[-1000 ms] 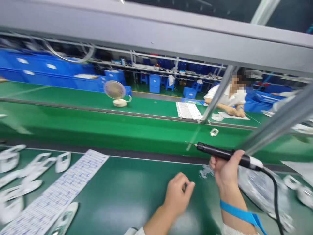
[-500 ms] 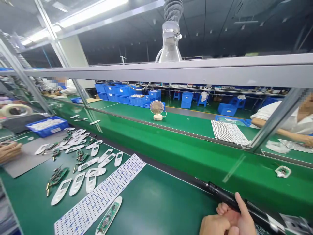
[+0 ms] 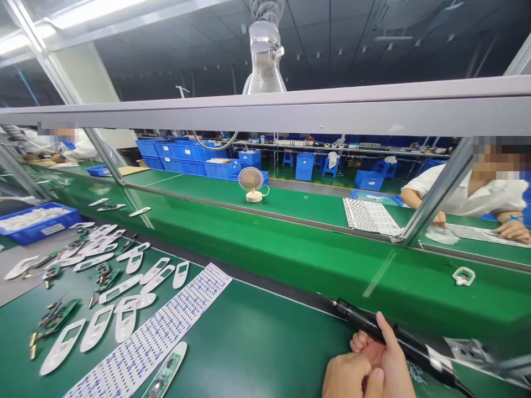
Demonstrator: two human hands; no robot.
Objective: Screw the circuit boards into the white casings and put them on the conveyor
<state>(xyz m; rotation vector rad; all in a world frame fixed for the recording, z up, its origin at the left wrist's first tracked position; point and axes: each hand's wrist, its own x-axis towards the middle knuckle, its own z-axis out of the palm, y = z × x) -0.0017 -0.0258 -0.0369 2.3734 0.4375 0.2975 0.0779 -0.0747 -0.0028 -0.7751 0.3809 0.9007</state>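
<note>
At the bottom edge my right hand (image 3: pixel 388 356) is wrapped round a black electric screwdriver (image 3: pixel 373 327), its bit pointing left over the green bench and its cable trailing off to the right. My left hand (image 3: pixel 350 378) is curled closed and pressed against my right palm; what it holds, if anything, is hidden. A long white label sheet (image 3: pixel 166 329) lies to the left, with an assembled white remote-like part (image 3: pixel 166 373) beside it. Several white plastic shells (image 3: pixel 124 287) and green circuit boards (image 3: pixel 53 315) are spread further left.
A green conveyor belt (image 3: pixel 290 254) runs behind the bench, with a small white part (image 3: pixel 463 275) on it. A blue tray (image 3: pixel 33 221) sits far left. A desk fan (image 3: pixel 251 184) and a seated co-worker (image 3: pixel 477 196) are across the line. A grey frame rail (image 3: pixel 290 113) crosses overhead.
The view has tilted up and swung left, so both hands have dropped to the bottom edge. My left hand has closed in against my right palm. The screwdriver stays in my right hand.
</note>
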